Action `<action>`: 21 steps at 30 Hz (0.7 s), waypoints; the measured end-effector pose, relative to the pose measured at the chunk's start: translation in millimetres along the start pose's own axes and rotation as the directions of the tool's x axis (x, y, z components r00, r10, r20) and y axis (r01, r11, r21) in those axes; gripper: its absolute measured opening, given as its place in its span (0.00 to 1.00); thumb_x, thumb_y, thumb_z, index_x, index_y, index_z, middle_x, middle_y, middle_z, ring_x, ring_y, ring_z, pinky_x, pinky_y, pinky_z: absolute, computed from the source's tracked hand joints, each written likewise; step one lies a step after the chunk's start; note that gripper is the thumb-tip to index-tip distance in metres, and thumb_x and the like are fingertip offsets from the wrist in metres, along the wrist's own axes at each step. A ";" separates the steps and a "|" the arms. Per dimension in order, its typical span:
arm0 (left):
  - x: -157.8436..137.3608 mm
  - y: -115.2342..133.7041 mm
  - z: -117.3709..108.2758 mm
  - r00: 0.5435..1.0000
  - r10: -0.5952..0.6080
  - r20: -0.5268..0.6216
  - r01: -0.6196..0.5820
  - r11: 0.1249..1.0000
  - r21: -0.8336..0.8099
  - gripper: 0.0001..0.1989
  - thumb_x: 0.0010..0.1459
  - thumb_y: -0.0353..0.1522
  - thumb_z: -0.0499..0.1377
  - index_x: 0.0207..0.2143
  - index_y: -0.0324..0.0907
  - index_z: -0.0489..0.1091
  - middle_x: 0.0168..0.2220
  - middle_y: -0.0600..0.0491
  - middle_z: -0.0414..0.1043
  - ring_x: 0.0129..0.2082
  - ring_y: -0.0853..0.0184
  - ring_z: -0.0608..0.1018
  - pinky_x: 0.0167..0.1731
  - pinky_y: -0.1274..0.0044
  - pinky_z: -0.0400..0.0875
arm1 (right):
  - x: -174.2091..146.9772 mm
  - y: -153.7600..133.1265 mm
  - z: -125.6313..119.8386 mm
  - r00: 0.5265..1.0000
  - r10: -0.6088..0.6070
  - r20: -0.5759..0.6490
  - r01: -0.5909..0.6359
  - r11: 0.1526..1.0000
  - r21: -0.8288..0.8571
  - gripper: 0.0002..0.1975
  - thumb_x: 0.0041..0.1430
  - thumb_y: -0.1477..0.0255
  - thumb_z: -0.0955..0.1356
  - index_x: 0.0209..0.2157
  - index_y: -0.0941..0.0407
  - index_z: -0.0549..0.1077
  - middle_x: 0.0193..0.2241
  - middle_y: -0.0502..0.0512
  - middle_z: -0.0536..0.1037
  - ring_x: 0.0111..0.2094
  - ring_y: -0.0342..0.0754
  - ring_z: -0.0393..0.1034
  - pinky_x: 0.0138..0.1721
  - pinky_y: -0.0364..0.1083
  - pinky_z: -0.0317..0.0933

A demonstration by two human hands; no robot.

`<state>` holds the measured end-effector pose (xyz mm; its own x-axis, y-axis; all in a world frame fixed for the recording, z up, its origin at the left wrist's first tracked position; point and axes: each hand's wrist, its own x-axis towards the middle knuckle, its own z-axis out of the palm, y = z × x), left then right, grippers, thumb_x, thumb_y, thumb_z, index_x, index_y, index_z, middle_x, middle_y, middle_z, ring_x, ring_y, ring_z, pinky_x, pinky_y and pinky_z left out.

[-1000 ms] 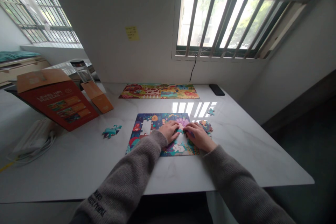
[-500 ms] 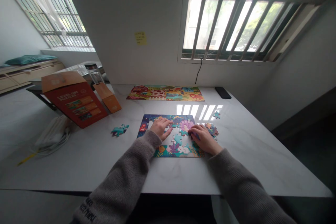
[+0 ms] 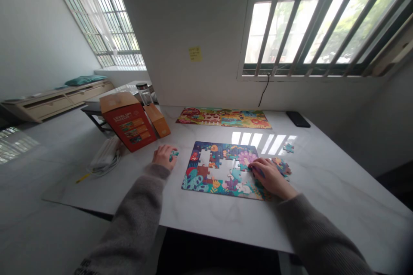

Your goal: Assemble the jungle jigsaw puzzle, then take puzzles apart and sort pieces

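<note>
My left hand (image 3: pixel 164 157) is at the small group of teal jigsaw pieces (image 3: pixel 174 154) left of the puzzle, its fingers curled round them. A partly assembled jigsaw puzzle (image 3: pixel 196 182) lies flat before me, with bare gaps in its middle and upper left. On its right side rests my right hand (image 3: pixel 267 174), fingers stretched out and touching the puzzle just below a pink creature. The palm hides part of the right edge. Beyond that hand lies a heap of loose puzzle pieces (image 3: pixel 282 166), partly covered by it.
A single teal piece (image 3: pixel 288 148) lies farther right. A long finished puzzle (image 3: pixel 222 118) is near the wall, with a black phone (image 3: pixel 297 119) to its right. At left stand a red puzzle box (image 3: pixel 129 124), an orange carton (image 3: pixel 157 120) and a white corded device (image 3: pixel 105 154).
My left hand has moved left from the puzzle to the teal pieces, uncovering the puzzle's gaps. My right hand stays on the puzzle. The camera view has turned left.
</note>
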<state>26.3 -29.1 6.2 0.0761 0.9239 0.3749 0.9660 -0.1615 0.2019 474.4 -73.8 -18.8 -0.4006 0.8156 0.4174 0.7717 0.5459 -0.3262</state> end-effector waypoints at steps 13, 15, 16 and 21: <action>-12.4 -18.6 11.3 0.996 -0.084 0.033 0.081 0.993 0.083 0.14 0.53 0.33 0.57 0.43 0.44 0.70 0.46 0.47 0.70 0.49 0.53 0.70 0.48 0.65 0.64 | 0.9 0.6 -1.4 1.000 0.005 0.021 -0.004 1.000 -0.019 0.12 0.66 0.69 0.63 0.45 0.51 0.76 0.43 0.59 0.76 0.43 0.54 0.68 0.46 0.53 0.64; -11.8 -17.8 11.7 0.997 -0.069 -0.025 0.071 0.996 0.053 0.14 0.52 0.33 0.58 0.43 0.43 0.70 0.45 0.47 0.71 0.48 0.54 0.71 0.47 0.66 0.64 | 1.4 -0.5 -1.7 1.000 0.005 0.027 -0.004 1.000 -0.027 0.12 0.67 0.69 0.62 0.45 0.51 0.76 0.43 0.58 0.77 0.43 0.53 0.69 0.46 0.52 0.64; -11.7 -16.3 12.0 0.997 -0.051 -0.054 0.053 0.998 0.028 0.15 0.51 0.33 0.58 0.43 0.43 0.70 0.44 0.47 0.71 0.47 0.54 0.72 0.47 0.66 0.65 | 1.8 -1.1 -1.9 1.000 0.006 0.029 -0.005 1.000 -0.029 0.12 0.67 0.69 0.62 0.45 0.51 0.76 0.43 0.59 0.77 0.43 0.53 0.69 0.46 0.51 0.64; -12.5 10.9 11.5 0.977 0.170 -0.127 -0.193 0.961 -0.199 0.15 0.48 0.30 0.57 0.41 0.42 0.68 0.39 0.49 0.70 0.40 0.59 0.74 0.45 0.68 0.69 | 3.6 -2.5 -4.4 0.999 0.037 0.001 -0.037 0.999 -0.005 0.12 0.66 0.69 0.63 0.45 0.52 0.76 0.42 0.59 0.77 0.43 0.53 0.70 0.45 0.51 0.64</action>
<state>38.8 -38.4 -6.7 0.2072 0.8316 0.5153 0.8645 -0.4022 0.3015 473.1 -73.1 -12.8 -0.3724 0.8352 0.4047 0.7884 0.5148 -0.3367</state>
